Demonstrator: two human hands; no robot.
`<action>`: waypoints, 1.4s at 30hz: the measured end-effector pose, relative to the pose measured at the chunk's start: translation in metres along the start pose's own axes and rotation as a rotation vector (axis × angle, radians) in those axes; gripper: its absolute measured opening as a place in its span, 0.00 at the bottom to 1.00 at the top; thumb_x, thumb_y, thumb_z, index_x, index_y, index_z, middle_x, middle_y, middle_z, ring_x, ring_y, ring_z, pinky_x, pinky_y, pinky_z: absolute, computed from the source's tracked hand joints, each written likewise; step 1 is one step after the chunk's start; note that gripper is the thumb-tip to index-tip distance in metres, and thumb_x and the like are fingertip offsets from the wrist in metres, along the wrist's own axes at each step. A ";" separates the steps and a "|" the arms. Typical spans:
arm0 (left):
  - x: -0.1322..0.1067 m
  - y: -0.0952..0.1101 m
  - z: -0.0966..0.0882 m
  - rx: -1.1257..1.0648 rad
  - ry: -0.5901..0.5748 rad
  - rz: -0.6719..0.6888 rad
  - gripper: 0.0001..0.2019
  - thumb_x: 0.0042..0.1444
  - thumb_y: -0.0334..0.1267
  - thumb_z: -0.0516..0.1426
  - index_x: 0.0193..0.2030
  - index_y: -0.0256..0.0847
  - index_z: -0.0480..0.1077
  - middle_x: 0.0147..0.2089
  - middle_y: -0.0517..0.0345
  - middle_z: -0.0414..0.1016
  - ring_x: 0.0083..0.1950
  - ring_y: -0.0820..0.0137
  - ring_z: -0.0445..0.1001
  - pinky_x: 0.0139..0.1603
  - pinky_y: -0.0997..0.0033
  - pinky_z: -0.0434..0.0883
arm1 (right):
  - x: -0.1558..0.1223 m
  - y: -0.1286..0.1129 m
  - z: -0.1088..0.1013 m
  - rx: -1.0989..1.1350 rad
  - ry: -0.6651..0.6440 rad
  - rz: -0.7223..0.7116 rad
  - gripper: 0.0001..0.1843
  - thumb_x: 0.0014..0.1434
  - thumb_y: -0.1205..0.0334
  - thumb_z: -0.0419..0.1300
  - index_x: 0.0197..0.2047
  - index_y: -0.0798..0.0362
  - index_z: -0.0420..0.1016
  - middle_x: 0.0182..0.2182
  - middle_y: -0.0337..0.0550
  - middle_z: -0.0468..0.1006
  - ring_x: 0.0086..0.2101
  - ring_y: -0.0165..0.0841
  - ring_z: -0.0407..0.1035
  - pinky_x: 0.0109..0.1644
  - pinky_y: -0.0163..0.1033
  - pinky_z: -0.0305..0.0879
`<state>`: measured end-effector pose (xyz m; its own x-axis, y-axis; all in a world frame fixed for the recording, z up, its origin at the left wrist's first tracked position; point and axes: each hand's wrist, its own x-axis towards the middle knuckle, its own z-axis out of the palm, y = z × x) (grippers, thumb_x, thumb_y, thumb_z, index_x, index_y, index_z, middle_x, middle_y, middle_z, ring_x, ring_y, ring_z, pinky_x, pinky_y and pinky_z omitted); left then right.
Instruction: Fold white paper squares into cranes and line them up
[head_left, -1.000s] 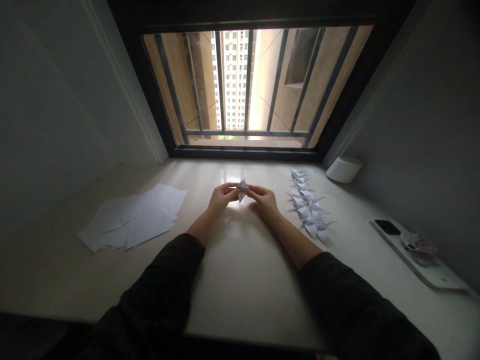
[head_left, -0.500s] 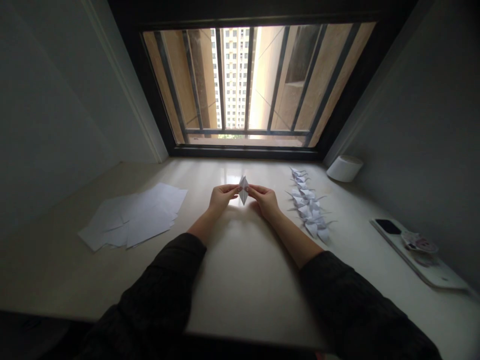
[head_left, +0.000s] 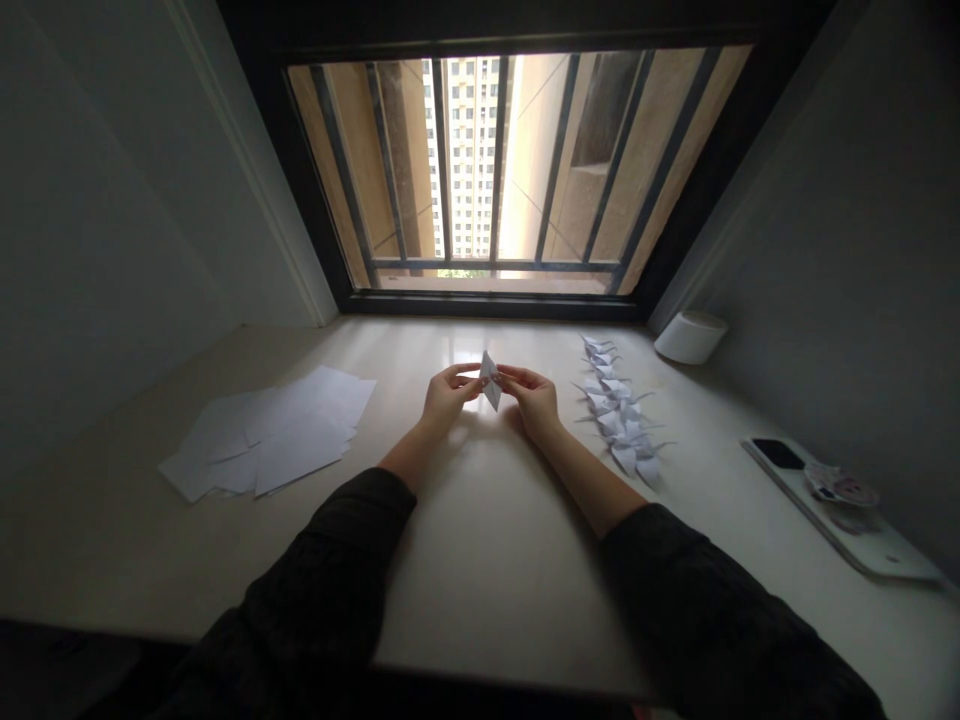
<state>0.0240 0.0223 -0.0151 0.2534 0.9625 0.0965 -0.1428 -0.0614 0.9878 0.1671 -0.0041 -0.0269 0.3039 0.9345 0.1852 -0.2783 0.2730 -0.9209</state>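
Observation:
A small white folded paper (head_left: pixel 490 385), shaped like a narrow diamond, is held up between my two hands over the middle of the sill. My left hand (head_left: pixel 448 392) pinches its left side with thumb and fingertips. From the other side, my right hand (head_left: pixel 531 395) grips the right edge between thumb and forefinger. The paper's long axis leans slightly, its top point toward the left. To the right of my right hand lie several folded paper cranes (head_left: pixel 616 415) in close rows. Loose white paper sheets (head_left: pixel 300 425) overlap in a pile on the left.
The pale windowsill (head_left: pixel 480 560) carries everything here. A white phone (head_left: pixel 847 520) with a decorated grip lies at the right, near the wall. Behind it, a white rounded object (head_left: pixel 690 337) rests in the far right corner. A barred window (head_left: pixel 491 305) closes off the back.
The folded paper has tilted from nearly upright to a slight lean. My left fingers have shifted a little on its left side; my right hand has barely moved.

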 end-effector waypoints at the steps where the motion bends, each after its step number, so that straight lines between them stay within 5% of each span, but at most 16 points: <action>1: 0.000 0.000 0.000 0.003 -0.011 -0.005 0.25 0.40 0.46 0.66 0.45 0.37 0.73 0.31 0.52 0.77 0.36 0.67 0.75 0.42 0.63 0.70 | 0.000 -0.001 0.001 -0.017 0.005 -0.012 0.19 0.36 0.56 0.71 0.34 0.54 0.80 0.31 0.47 0.81 0.32 0.37 0.75 0.43 0.44 0.69; 12: 0.001 0.001 -0.004 -0.010 -0.033 -0.112 0.19 0.39 0.48 0.66 0.35 0.35 0.77 0.32 0.51 0.77 0.33 0.70 0.74 0.43 0.65 0.70 | -0.003 -0.001 0.000 -0.374 -0.079 -0.226 0.14 0.49 0.53 0.63 0.38 0.50 0.80 0.36 0.45 0.80 0.36 0.37 0.73 0.41 0.41 0.68; 17: 0.001 0.001 -0.002 -0.021 0.040 -0.083 0.21 0.37 0.50 0.66 0.34 0.35 0.77 0.31 0.52 0.77 0.33 0.69 0.74 0.42 0.65 0.71 | -0.004 -0.001 0.002 -0.353 -0.061 -0.163 0.25 0.48 0.49 0.63 0.47 0.53 0.76 0.32 0.44 0.80 0.31 0.34 0.73 0.36 0.38 0.68; 24: -0.001 0.004 -0.001 0.001 0.054 -0.033 0.21 0.38 0.50 0.65 0.34 0.35 0.78 0.35 0.48 0.77 0.37 0.65 0.74 0.39 0.63 0.72 | -0.002 0.004 -0.003 -0.496 -0.026 -0.085 0.24 0.47 0.41 0.61 0.28 0.55 0.80 0.20 0.41 0.75 0.22 0.30 0.65 0.26 0.34 0.59; 42: 0.000 0.009 0.000 0.042 0.080 -0.046 0.16 0.40 0.49 0.64 0.31 0.38 0.77 0.32 0.52 0.75 0.36 0.68 0.71 0.34 0.71 0.68 | -0.006 -0.001 0.002 -0.490 -0.128 -0.103 0.21 0.46 0.43 0.62 0.26 0.54 0.79 0.22 0.39 0.76 0.25 0.30 0.66 0.30 0.34 0.58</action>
<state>0.0229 0.0213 -0.0064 0.1817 0.9824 0.0427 -0.0925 -0.0261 0.9954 0.1637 -0.0096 -0.0260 0.1852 0.9372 0.2957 0.2160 0.2547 -0.9426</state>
